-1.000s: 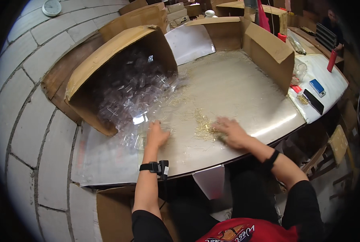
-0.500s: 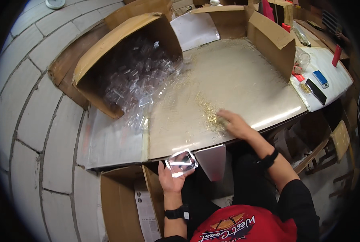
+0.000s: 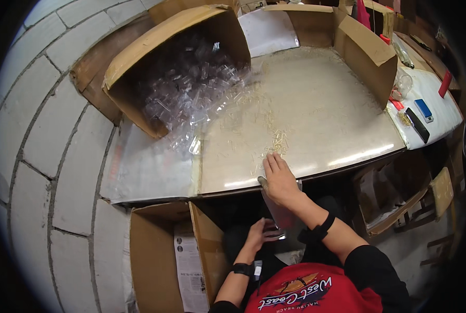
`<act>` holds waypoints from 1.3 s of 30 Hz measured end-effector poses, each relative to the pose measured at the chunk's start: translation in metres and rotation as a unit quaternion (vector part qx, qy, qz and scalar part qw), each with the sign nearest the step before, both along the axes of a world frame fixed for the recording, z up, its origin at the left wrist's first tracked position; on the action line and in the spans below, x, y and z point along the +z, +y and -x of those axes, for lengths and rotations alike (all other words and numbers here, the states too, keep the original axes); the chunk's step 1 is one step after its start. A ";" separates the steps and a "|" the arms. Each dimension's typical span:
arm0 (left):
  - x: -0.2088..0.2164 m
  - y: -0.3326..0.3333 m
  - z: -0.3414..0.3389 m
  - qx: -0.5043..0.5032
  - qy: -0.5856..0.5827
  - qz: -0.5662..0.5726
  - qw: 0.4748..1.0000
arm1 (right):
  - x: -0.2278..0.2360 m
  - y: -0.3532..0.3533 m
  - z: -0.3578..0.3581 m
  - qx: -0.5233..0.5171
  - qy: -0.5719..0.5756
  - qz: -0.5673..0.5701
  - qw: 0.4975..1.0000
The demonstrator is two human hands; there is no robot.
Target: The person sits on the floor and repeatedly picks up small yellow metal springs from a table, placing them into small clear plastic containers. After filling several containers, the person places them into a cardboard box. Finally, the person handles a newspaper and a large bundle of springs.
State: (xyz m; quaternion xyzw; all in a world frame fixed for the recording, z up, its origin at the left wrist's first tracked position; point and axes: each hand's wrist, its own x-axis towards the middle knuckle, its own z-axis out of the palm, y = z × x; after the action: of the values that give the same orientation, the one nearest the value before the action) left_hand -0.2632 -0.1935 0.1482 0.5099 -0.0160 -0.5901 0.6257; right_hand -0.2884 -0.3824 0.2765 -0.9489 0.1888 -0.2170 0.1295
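Loose gold wire pieces (image 3: 278,141) lie on the surface (image 3: 342,99) just ahead of my right grip (image 3: 281,185), the nearest ones at its fingertips. That grip is palm down at the near edge, fingers stretched forward and nearly together; its underside is hidden, so I can't tell whether it has gathered any wire. Directly under it, a pale panel (image 3: 281,213) hangs from the edge. My left grip (image 3: 259,233) is lower, below the edge and beside that panel, fingers half curled. A clear plastic piece (image 3: 281,236) glints at its fingertips, but I can't tell how firmly it is held.

Ahead and left of the right grip, clear plastic cases (image 3: 191,88) spill from a tipped cardboard box (image 3: 165,40). The surface is smooth and beige, with more wire scattered across it and a bright reflection along its front. Cardboard walls (image 3: 366,57) stand at its far and right sides.

Well to the right of both grips, a white covering (image 3: 441,122) carries a black phone (image 3: 417,125) and a blue device (image 3: 424,110). Left of the left grip, a floor-level carton (image 3: 157,255) holds printed paper (image 3: 189,271); beyond rises a grey block wall (image 3: 50,130).
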 end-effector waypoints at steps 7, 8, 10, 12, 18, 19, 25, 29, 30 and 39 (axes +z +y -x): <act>-0.009 -0.030 0.041 0.071 0.102 0.085 0.989 | 0.019 0.023 0.046 0.070 -0.009 -0.070 0.995; -0.008 -0.030 0.041 0.074 0.105 0.096 0.987 | 0.023 0.020 0.053 0.066 -0.006 -0.057 0.996; 0.010 -0.029 0.041 0.053 0.088 0.087 0.991 | 0.028 0.003 0.058 0.057 0.006 -0.033 0.998; 0.003 -0.032 0.044 0.084 0.086 0.098 0.988 | 0.030 -0.016 0.048 0.043 -0.002 -0.023 0.999; -0.020 -0.026 0.039 0.107 0.081 0.100 0.986 | 0.012 0.005 0.070 0.083 -0.042 -0.012 0.996; -0.018 -0.027 0.041 0.108 0.081 0.105 0.985 | 0.015 0.013 0.083 0.097 -0.038 -0.023 0.994; 0.001 -0.026 0.041 0.068 0.064 0.088 0.992 | -0.009 0.033 0.139 0.139 -0.010 -0.219 0.966; -0.013 -0.026 0.048 0.111 0.062 0.086 0.988 | -0.041 0.054 0.139 0.196 0.007 -0.189 0.962; -0.018 -0.027 0.050 0.120 0.052 0.090 0.987 | -0.045 0.062 0.140 0.204 0.005 -0.165 0.965; -0.018 -0.007 0.057 0.090 0.060 0.055 0.993 | -0.056 0.070 0.148 0.224 0.053 -0.239 0.943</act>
State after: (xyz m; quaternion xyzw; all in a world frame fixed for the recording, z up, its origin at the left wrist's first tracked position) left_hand -0.3198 -0.2006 0.1297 0.4378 0.0351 -0.5594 0.7029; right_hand -0.4368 -0.3125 0.2207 -0.9181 0.0247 -0.0800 0.3873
